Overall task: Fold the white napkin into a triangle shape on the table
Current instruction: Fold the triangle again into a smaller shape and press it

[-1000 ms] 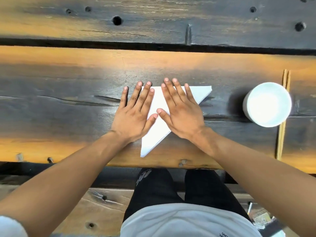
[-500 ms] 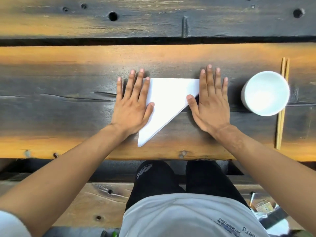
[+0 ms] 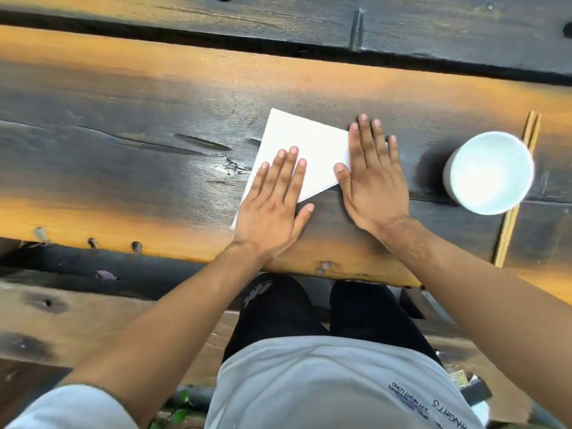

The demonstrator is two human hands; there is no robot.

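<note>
- One white napkin (image 3: 305, 144), folded into a triangle, lying flat on the table
- Two hands on it: the left hand (image 3: 272, 205) and the right hand (image 3: 370, 178), each with fingers straight and flat
- One white cup (image 3: 489, 173), standing to the right of the hands
- Two wooden chopsticks (image 3: 515, 196), lying side by side, partly under the cup
- One wooden table (image 3: 123, 119), with two planks in view
- One bench (image 3: 77, 329) below the table's near edge

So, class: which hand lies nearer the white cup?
The right hand, flat on the napkin's right corner; the left hand is farther from the cup.
</note>
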